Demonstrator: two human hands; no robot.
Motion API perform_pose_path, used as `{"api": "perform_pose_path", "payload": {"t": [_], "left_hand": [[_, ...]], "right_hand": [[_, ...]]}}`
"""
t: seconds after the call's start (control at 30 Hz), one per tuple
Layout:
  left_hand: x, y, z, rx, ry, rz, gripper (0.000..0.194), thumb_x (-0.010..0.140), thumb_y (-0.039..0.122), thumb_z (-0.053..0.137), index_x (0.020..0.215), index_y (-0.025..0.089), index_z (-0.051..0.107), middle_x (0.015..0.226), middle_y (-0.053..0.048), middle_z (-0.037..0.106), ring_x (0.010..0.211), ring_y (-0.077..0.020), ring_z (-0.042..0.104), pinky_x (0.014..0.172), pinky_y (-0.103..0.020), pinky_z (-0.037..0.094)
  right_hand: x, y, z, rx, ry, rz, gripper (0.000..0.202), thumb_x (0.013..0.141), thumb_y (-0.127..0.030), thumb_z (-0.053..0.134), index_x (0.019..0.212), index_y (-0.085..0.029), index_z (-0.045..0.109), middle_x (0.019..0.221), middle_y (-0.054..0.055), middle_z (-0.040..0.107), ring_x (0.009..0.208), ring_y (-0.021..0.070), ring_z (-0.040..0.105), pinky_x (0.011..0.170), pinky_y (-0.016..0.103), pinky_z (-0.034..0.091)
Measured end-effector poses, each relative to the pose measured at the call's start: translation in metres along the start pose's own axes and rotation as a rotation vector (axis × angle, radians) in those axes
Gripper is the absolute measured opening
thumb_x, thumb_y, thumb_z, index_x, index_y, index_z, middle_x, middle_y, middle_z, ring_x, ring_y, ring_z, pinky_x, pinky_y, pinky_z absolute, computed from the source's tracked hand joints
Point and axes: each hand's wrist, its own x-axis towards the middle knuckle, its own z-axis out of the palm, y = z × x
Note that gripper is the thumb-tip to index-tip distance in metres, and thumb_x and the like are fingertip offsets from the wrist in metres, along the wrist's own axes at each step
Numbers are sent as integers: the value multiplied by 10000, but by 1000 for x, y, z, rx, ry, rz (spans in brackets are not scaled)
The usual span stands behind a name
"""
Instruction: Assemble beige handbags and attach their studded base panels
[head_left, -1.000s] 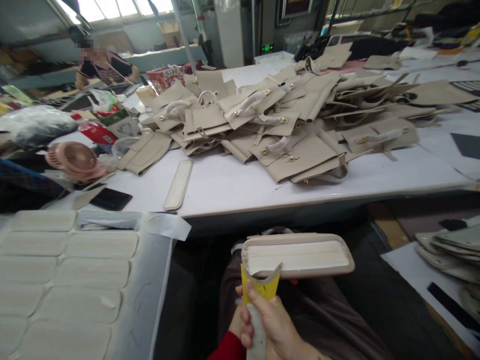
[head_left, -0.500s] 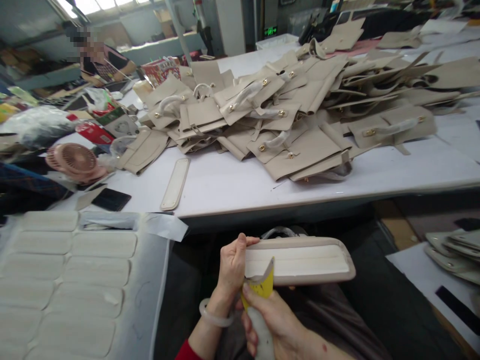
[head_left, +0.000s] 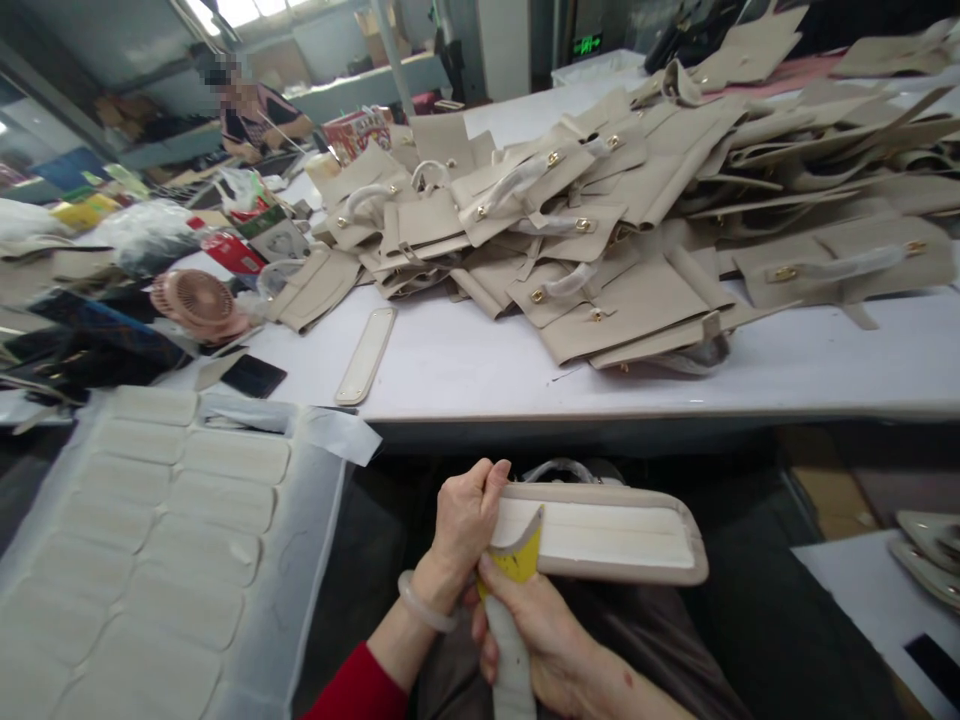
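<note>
Across my lap lies a beige leather bag (head_left: 694, 550), its long rounded base turned up and a white panel (head_left: 615, 530) set within the beige rim. My left hand (head_left: 469, 510) is closed round the bag's left end. In my right hand (head_left: 536, 610) is a scraper (head_left: 517, 565) with a yellow blade, a curved grey edge and a pale wrapped handle. The blade lies over the left part of the white panel, close to my left fingers. Part of a clear-wrapped handle (head_left: 562, 468) shows behind the bag.
A white table (head_left: 480, 370) carries a heap of beige bags (head_left: 630, 290) and a loose beige strip (head_left: 366, 355). A phone (head_left: 255, 375) and a pink fan (head_left: 199, 303) are at left. Pale oval pieces cover a board (head_left: 315, 540). A person (head_left: 262, 120) sits far left.
The view has swung left, so the table and heap appear shifted right. My left thumb has folded in against the bag's end. The scraper stays near the panel's left end.
</note>
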Motion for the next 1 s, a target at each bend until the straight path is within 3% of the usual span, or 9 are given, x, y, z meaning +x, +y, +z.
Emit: {"api": "perform_pose_path", "payload": {"t": [0.13, 0.23, 0.3, 0.37, 0.43, 0.57, 0.67, 0.83, 1.0], "left_hand": [[1, 2, 4, 25, 69, -22, 425, 924, 501, 512, 616, 209, 544, 526, 6, 538, 495, -129, 462, 569, -278, 260], [4, -1, 3, -46, 72, -41, 517, 946, 563, 428, 611, 204, 589, 565, -32, 614, 534, -157, 545, 583, -276, 326], [5, -8, 1, -308, 46, -117, 615, 964, 614, 313, 697, 184, 662, 688, -82, 711, 650, -200, 652, 642, -291, 431], [1, -17, -1, -743, 51, -227, 650, 957, 641, 302, 893, 146, 717, 918, -138, 764, 902, -255, 709, 822, -353, 504], [-10, -28, -2, -1100, 96, -301, 616, 937, 635, 396, 1099, 126, 705, 1172, -159, 716, 1173, -281, 629, 1044, -416, 431], [-45, -41, -1, -1184, 184, -288, 497, 928, 523, 525, 1274, 188, 652, 1417, -99, 571, 1382, -262, 443, 1201, -412, 251], [-62, -43, 5, -1148, 149, -279, 455, 928, 442, 563, 1326, 228, 617, 1465, -74, 524, 1403, -274, 410, 1214, -421, 227], [-59, -44, 7, -1097, 79, -303, 467, 874, 344, 634, 1325, 222, 624, 1450, -83, 539, 1394, -311, 415, 1220, -441, 207], [-55, -42, 4, -981, 93, -282, 491, 841, 382, 656, 1297, 199, 649, 1399, -97, 586, 1348, -322, 474, 1202, -440, 263]], "right_hand": [[-11, 5, -1, -6, 62, -49, 724, 558, -765, 761, 854, -124, 601, 562, 22, 641, 404, 90, 512, 421, 214, 459], [-28, 6, -9, -202, 36, -112, 732, 639, -818, 648, 853, -120, 600, 533, 46, 634, 423, 116, 550, 434, 213, 449], [-41, -8, -18, -385, -20, -134, 724, 724, -834, 531, 852, -124, 599, 447, 20, 570, 350, 110, 490, 378, 199, 372], [-50, -41, -23, -534, -14, -195, 704, 786, -822, 442, 904, -145, 595, 410, -23, 509, 311, 99, 415, 352, 198, 318], [-49, -91, -23, -720, 71, -349, 668, 844, -784, 381, 974, -162, 586, 432, -49, 477, 347, 104, 409, 380, 206, 336], [-8, -199, -12, -1554, 359, -780, 478, 1011, -503, 273, 1022, -154, 600, 631, 7, 589, 548, 143, 559, 574, 250, 463], [39, -247, -4, -1720, 446, -895, 289, 983, -331, 450, 1106, -124, 610, 1098, 145, 634, 1022, 227, 600, 930, 333, 447], [91, -252, 1, -1798, 425, -991, 295, 896, -187, 564, 1172, -92, 604, 1343, 211, 523, 1287, 332, 418, 1107, 472, 290], [64, -242, -11, -1667, 321, -1057, 394, 910, -196, 554, 1290, -95, 564, 1447, 196, 481, 1334, 333, 392, 1146, 515, 226]]}}
